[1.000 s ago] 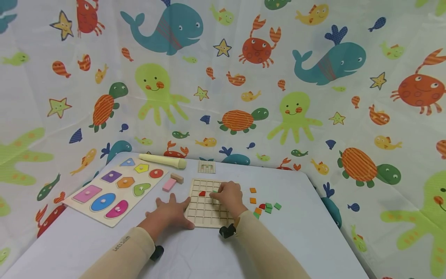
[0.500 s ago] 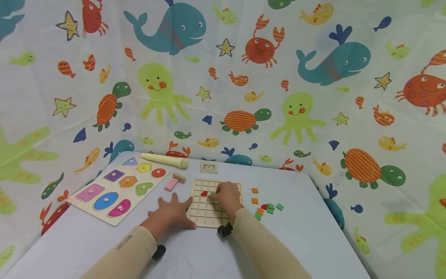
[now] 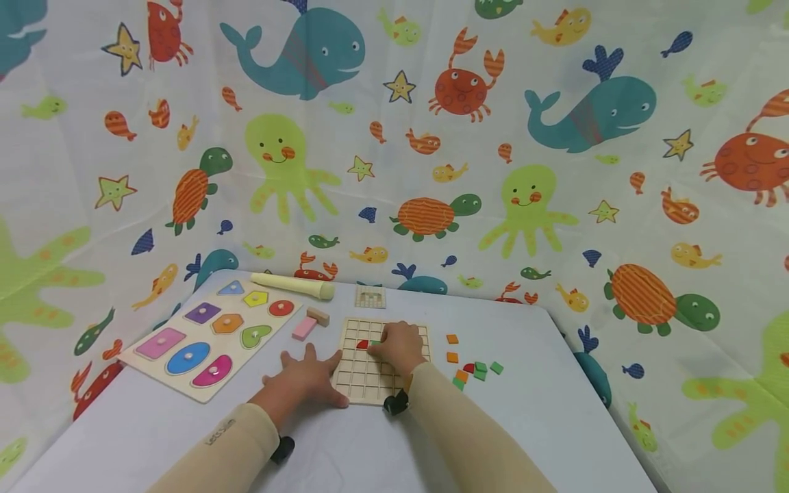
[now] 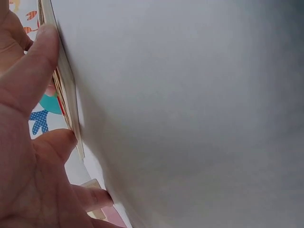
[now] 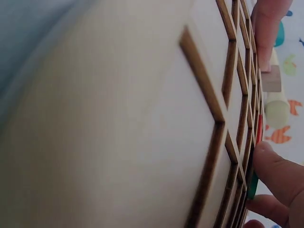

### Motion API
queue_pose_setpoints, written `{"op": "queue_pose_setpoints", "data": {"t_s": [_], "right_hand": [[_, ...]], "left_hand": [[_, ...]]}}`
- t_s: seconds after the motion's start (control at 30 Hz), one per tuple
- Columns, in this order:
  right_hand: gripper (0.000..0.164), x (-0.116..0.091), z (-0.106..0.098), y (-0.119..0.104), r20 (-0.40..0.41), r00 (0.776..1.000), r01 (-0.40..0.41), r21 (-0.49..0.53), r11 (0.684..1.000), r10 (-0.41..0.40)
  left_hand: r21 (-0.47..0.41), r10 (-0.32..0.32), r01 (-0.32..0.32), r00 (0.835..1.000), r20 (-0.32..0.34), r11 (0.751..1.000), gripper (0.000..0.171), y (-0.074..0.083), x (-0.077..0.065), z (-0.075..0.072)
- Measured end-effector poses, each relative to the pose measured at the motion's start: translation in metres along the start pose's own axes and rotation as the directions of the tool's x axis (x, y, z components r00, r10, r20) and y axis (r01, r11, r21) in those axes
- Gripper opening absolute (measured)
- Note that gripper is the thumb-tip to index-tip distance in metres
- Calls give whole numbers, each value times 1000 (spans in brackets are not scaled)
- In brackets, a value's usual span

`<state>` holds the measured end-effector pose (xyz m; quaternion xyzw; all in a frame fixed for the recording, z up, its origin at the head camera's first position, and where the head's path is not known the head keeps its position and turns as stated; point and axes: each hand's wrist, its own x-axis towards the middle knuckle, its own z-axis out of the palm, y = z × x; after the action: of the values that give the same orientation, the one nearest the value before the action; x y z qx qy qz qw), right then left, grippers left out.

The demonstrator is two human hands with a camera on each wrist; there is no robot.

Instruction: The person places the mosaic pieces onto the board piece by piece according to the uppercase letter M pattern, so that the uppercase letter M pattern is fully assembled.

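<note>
A wooden grid board (image 3: 365,394) lies on the table between both hands. My right hand (image 3: 402,348) is over its upper part, and thumb and forefinger pinch a small green tile (image 5: 253,186) down in the grid. Just left of that tile, a red quarter-round piece (image 3: 362,344) sits in a cell. The left hand (image 3: 302,380) is spread along the board's left side. Its thumb and forefinger touch the board edge (image 4: 71,102), as the left wrist view shows. The right hand and forearm cover the board's right part in the head view.
Loose orange, green and red tiles (image 3: 481,368) lie right of the board. A knobbed shape puzzle (image 3: 203,394) is at the left. Pink (image 3: 304,328) and brown blocks (image 3: 318,315), a pale yellow tapered stick (image 3: 292,283) and a small patterned card (image 3: 370,296) are farther back.
My right hand has shifted slightly left, bringing the green tile closer to the red piece. The left hand stays at the board's edge. The head view has shifted a little.
</note>
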<state>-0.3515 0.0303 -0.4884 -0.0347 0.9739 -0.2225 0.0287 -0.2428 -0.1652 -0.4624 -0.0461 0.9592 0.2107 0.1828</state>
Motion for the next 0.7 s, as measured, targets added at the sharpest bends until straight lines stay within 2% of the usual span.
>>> {"op": "queue_pose_setpoints", "data": {"t_s": [0.17,0.7], "right_hand": [[39,2,-1,1,-7,1000,9,7,1000,-9],[32,0,0,-3,-15,997,71,-63,996,-72]], "left_hand": [[12,9,-9,1000,-5,1000,109,1,-1,-2],[1,-1,1,1000,2,1000,111,0,0,1]]}}
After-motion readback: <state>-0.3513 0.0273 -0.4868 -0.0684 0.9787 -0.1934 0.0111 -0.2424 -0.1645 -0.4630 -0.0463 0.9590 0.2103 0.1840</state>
